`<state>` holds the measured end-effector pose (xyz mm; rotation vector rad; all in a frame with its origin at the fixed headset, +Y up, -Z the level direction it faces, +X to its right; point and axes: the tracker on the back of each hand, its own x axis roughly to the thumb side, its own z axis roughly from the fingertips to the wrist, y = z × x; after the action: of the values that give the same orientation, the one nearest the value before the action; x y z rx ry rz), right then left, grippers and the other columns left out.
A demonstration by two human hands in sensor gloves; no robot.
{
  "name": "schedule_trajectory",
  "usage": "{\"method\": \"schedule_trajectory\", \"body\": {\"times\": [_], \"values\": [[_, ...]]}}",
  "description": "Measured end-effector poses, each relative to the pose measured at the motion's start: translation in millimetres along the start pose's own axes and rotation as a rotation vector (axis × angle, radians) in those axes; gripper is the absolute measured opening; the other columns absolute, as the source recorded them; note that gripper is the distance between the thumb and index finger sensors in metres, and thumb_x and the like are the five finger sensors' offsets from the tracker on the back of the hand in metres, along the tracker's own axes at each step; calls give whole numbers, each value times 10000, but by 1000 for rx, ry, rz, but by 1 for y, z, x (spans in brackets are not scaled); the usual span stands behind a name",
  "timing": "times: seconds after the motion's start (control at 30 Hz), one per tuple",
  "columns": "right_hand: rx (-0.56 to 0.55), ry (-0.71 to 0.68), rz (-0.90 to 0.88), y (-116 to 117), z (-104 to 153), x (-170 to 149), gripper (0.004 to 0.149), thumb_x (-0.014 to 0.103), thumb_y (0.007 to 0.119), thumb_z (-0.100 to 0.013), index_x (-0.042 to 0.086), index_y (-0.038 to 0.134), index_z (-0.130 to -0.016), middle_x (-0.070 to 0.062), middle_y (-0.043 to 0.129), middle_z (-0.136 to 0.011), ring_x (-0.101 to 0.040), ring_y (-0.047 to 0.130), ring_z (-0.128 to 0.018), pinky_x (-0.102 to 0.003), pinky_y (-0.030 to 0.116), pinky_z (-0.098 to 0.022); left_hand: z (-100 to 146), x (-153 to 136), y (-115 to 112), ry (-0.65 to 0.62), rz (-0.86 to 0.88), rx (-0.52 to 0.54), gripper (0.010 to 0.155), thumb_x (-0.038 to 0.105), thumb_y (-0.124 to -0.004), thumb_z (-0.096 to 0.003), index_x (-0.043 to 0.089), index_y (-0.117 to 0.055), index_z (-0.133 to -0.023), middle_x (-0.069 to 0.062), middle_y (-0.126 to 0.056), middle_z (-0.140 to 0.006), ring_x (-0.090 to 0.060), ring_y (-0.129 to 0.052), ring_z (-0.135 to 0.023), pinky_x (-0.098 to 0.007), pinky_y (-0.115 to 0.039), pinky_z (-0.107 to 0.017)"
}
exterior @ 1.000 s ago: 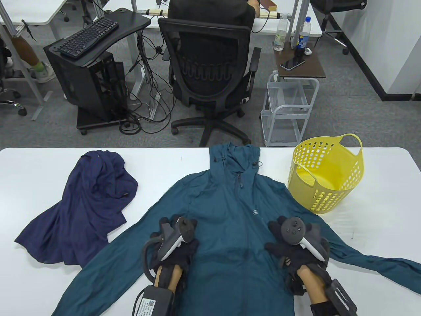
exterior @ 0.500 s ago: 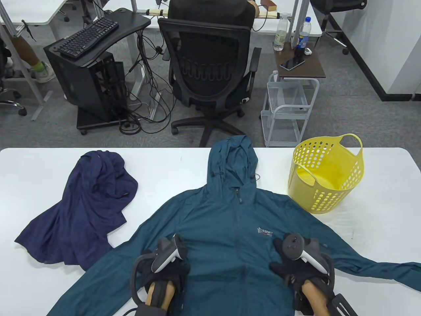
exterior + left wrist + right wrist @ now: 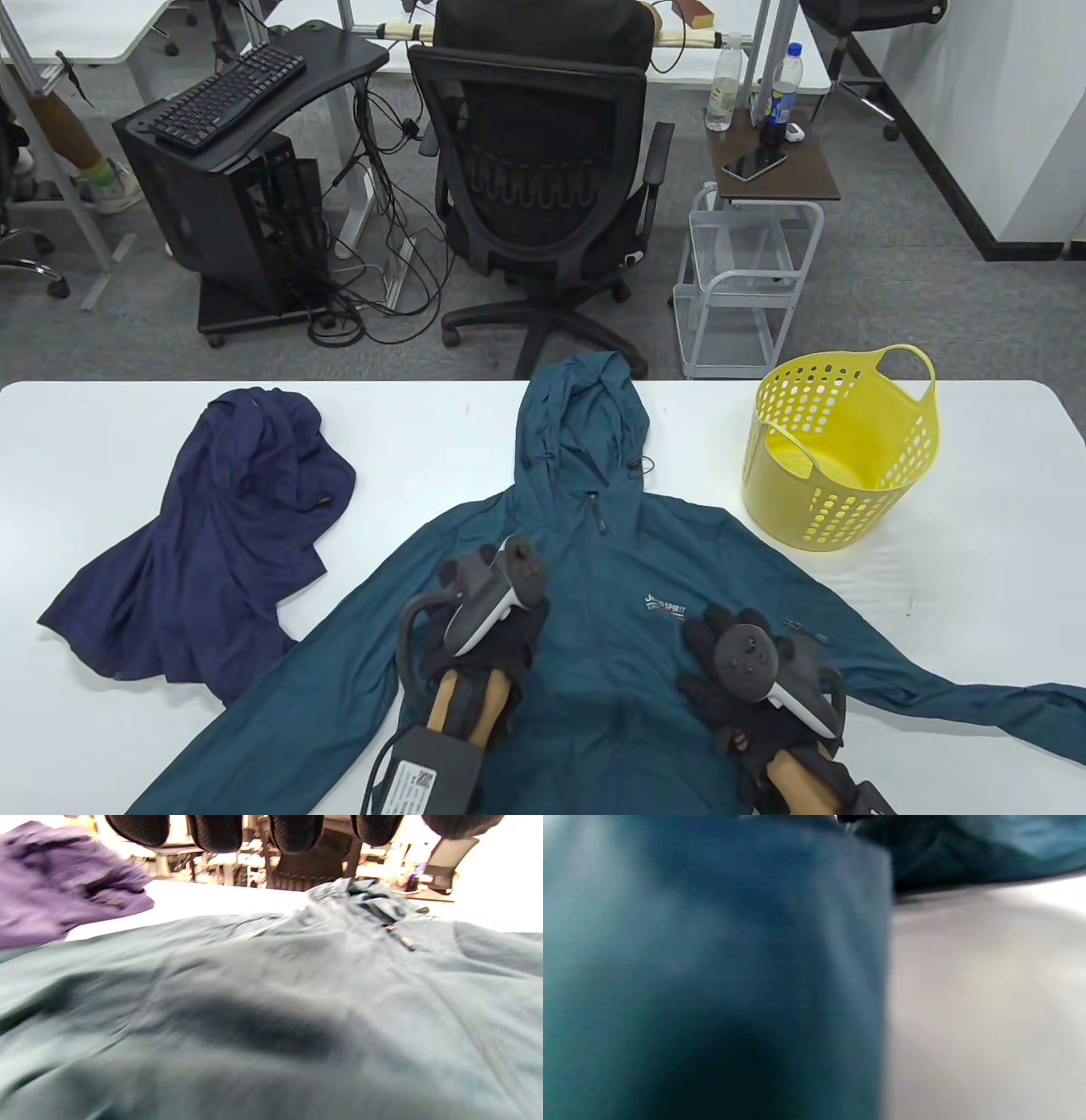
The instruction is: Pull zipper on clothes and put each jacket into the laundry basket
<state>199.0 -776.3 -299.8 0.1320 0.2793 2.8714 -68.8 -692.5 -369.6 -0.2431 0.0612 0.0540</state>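
A teal hooded jacket (image 3: 594, 645) lies spread face up on the white table (image 3: 976, 543), hood at the far edge. Its zipper is closed, with the pull (image 3: 596, 514) just below the collar. My left hand (image 3: 479, 598) hovers over the jacket's chest left of the zipper line, and its fingertips (image 3: 297, 832) hang straight above the fabric (image 3: 271, 1005). My right hand (image 3: 721, 662) lies flat with spread fingers on the jacket below the chest logo. A navy jacket (image 3: 221, 535) sits crumpled at the left. The yellow laundry basket (image 3: 840, 450) stands at the right.
The jacket's right sleeve (image 3: 976, 692) stretches toward the table's right edge. Beyond the far edge stand a black office chair (image 3: 534, 170) and a white wire cart (image 3: 747, 280). The right wrist view shows only blurred teal fabric (image 3: 712, 963) and table (image 3: 988, 1005).
The teal jacket has slid toward me and a little left, its hood now laid out flat. My left hand has moved forward and right over the chest; my right hand shifted slightly left.
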Motion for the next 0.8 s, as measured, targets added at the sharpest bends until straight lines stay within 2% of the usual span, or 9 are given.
{"method": "schedule_trajectory", "body": {"times": [0.13,0.3,0.4,0.5,0.53,0.57,0.67,0.8], "values": [[63,3,53,9,-4,1,685,557,709,-476,335,497,-1088,13,407,-1216,-443,347,-1090,-687,375,-725,-44,35,-8,-16,-66,13,616,586,-646,-387,537,-543,-992,133,-572,-1171,-354,-603,-1059,-619,-564,-703],[106,15,49,13,-8,-1,703,545,732,-477,336,461,-1091,19,360,-1217,-443,332,-1090,-687,361,-729,-92,67,-31,17,-197,73,599,518,-638,-401,550,-501,-984,174,-618,-1144,-303,-614,-1064,-586,-578,-717],[126,21,76,16,-9,2,716,543,724,-484,334,413,-1094,17,311,-1216,-449,295,-1087,-686,350,-731,-113,80,-43,39,-280,112,616,499,-598,-405,558,-425,-993,195,-552,-1163,-272,-523,-1098,-565,-544,-745],[133,24,78,17,-10,4,717,542,711,-490,331,390,-1095,13,291,-1216,-456,280,-1085,-689,344,-730,-133,86,-53,78,-316,68,637,487,-575,-409,544,-356,-1005,174,-419,-1196,-272,-330,-1119,-562,-464,-771],[134,25,76,17,-10,4,717,541,711,-490,329,390,-1095,12,287,-1215,-455,276,-1084,-689,341,-729,-139,85,-55,102,-321,39,646,486,-567,-417,538,-319,-1011,161,-353,-1207,-269,-253,-1118,-567,-422,-778],[136,26,75,17,-10,4,718,540,711,-490,329,387,-1095,12,286,-1214,-455,274,-1084,-690,339,-728,-145,84,-57,142,-332,-34,655,498,-550,-422,541,-270,-1013,167,-291,-1213,-267,-189,-1118,-571,-387,-787],[143,28,76,17,-10,4,720,537,708,-492,325,379,-1096,10,277,-1213,-458,267,-1082,-693,333,-727,-155,78,-59,167,-273,-107,638,517,-565,-420,552,-341,-1017,150,-227,-1215,-267,-128,-1113,-573,-363,-791],[170,32,74,17,-10,5,725,531,697,-497,323,348,-1098,5,244,-1212,-461,237,-1080,-694,320,-727,-151,73,-52,148,-226,-8,613,572,-685,-360,470,-488,-931,147,-382,-1176,-263,-216,-1111,-569,-410,-777]]}}
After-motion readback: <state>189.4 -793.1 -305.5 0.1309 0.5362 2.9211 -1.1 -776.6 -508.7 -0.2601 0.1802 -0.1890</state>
